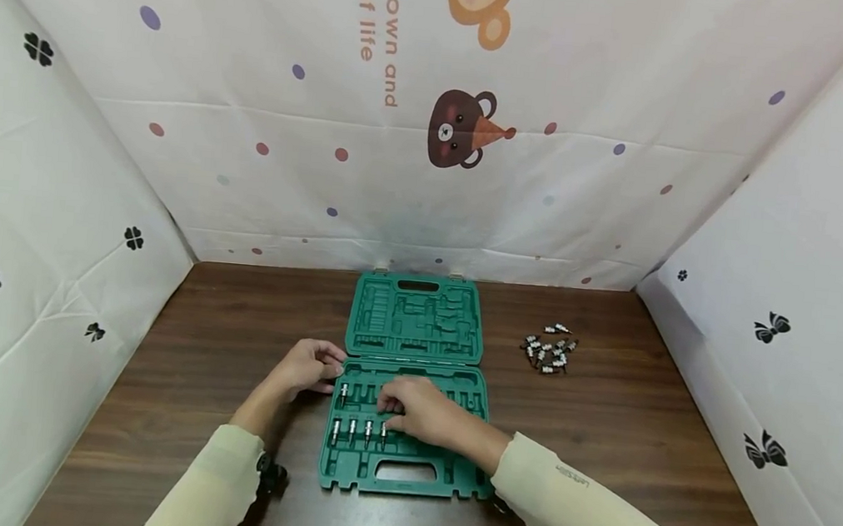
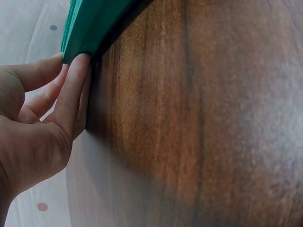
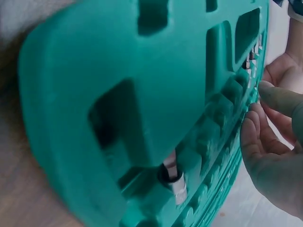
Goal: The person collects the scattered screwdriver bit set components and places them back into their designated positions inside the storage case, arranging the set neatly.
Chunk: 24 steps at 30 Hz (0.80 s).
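A green plastic tool case (image 1: 404, 464) lies open, its lid (image 1: 413, 354) folded back. My left hand (image 1: 313, 365) is at the case's left edge; in the left wrist view its thumb presses the rim and its fingers (image 2: 78, 71) press the side. Over the lower tray is my right hand (image 1: 416, 409), thumb close to the top of a silver bit socket (image 1: 384, 433) and fingertips a little apart from it. More bit sockets (image 1: 352, 431) sit in slots to the left. Another bit socket (image 3: 177, 187) shows in the right wrist view.
Several loose bit sockets (image 1: 549, 353) lie piled on the brown wooden table (image 1: 564, 442), right of the case. Printed white cloth (image 1: 368, 183) walls the table off at the back and both sides.
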Available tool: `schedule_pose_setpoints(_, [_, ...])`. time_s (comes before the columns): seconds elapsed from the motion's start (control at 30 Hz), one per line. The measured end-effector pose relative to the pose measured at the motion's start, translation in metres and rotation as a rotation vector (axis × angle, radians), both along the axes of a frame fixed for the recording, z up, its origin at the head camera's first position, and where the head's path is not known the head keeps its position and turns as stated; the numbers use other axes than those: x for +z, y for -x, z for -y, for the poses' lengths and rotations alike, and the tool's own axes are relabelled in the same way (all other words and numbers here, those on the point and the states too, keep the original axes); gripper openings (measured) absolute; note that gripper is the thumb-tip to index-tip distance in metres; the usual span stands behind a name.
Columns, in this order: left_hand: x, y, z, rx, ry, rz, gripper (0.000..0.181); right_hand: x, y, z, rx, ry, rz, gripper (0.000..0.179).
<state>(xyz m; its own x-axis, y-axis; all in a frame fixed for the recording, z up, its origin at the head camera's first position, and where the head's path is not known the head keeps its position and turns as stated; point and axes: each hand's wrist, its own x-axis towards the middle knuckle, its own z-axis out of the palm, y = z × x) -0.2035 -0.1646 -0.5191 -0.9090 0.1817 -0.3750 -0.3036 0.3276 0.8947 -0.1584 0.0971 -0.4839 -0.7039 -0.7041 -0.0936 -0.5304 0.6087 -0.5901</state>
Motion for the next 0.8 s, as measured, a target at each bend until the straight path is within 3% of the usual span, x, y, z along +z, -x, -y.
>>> schedule_pose_setpoints(0.47, [0.001,-0.001,0.000,0.006,-0.003,0.005,0.020,0.010,-0.003,-0.047,-0.142,0.142,0.080,0.021])
schedule_pose_setpoints(0.8, [0.000,0.000,0.001,-0.001,-0.013,0.003,0.021,0.007,-0.001,-0.079,-0.206,0.249,0.036,0.026])
